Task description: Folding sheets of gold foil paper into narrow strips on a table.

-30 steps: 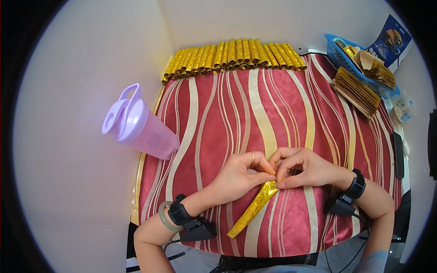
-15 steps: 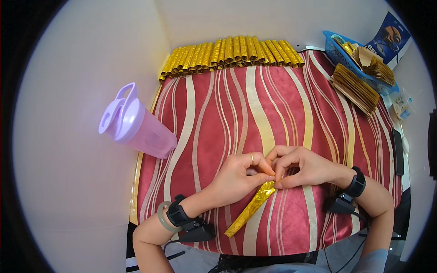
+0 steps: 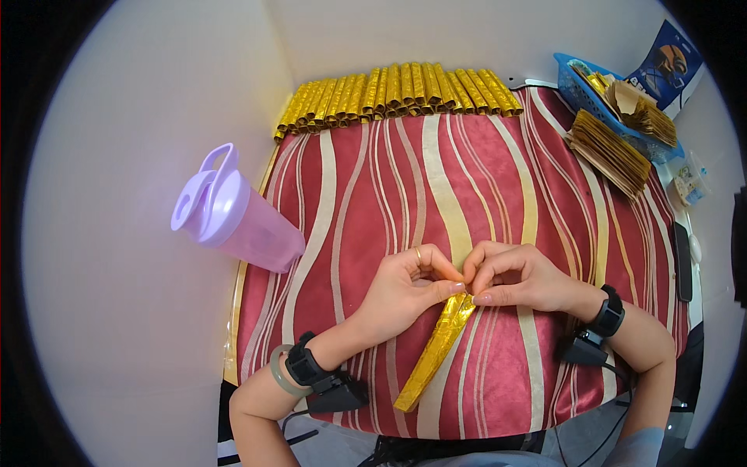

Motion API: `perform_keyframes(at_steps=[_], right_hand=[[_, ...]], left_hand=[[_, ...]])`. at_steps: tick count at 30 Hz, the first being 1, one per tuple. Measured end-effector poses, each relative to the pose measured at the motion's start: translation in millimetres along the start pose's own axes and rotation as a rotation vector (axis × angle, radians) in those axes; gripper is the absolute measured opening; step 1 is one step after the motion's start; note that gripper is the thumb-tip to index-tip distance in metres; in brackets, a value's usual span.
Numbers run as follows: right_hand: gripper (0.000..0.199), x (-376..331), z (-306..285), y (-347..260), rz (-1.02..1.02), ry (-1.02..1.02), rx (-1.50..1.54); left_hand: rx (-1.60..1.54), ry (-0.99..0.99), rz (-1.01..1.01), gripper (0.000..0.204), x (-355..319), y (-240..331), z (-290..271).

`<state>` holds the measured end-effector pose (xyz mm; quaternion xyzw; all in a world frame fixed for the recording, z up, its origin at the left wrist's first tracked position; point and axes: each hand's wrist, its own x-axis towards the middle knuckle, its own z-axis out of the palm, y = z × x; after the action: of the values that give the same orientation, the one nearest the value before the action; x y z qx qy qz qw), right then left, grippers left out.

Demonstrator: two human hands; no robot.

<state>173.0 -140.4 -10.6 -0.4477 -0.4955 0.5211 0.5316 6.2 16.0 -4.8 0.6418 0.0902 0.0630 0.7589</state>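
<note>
A long folded strip of shiny gold foil paper [image 3: 437, 350] slants over the striped cloth, its lower end pointing toward me and to the left. Thumb and fingers of my left hand [image 3: 401, 292] pinch the strip's upper end. Right beside it, my right hand [image 3: 529, 279] pinches the same end, the two hands' fingertips almost touching. The fingers hide the very tip of the paper. On my left ring finger is a gold-coloured ring, and both wrists carry black straps with small black devices.
Many gold paper tubes [image 3: 397, 93] lie stacked along the back wall. A purple shaker bottle [image 3: 249, 218] stands at left. At back right are a blue basket [image 3: 572, 86] of papers, a stack of brown paper sheets [image 3: 611, 153], a small clear tub [image 3: 689, 183] and a black phone-like slab [image 3: 682, 261].
Both hands have shifted slightly up, away from me, still pinching the strip's end. The gold strip now lies at a steeper angle, its lower end a little farther right.
</note>
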Motion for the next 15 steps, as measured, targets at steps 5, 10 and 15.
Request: perform_keyframes(at_steps=[5,10,15], right_hand=[[0.011,-0.7,-1.8,1.3,-0.008,-0.026,-0.074],[0.01,-0.4,-1.3,0.6,-0.008,-0.038,-0.077],[0.01,-0.8,-1.1,0.8,-0.011,-0.044,-0.099]], left_hand=[[-0.016,-0.034,0.003,0.01,0.8,-0.8,1.0],[-0.036,-0.042,-0.04,0.009,1.4,-1.0,0.2],[-0.024,-0.064,-0.018,0.01,1.5,-4.7,-0.8]])
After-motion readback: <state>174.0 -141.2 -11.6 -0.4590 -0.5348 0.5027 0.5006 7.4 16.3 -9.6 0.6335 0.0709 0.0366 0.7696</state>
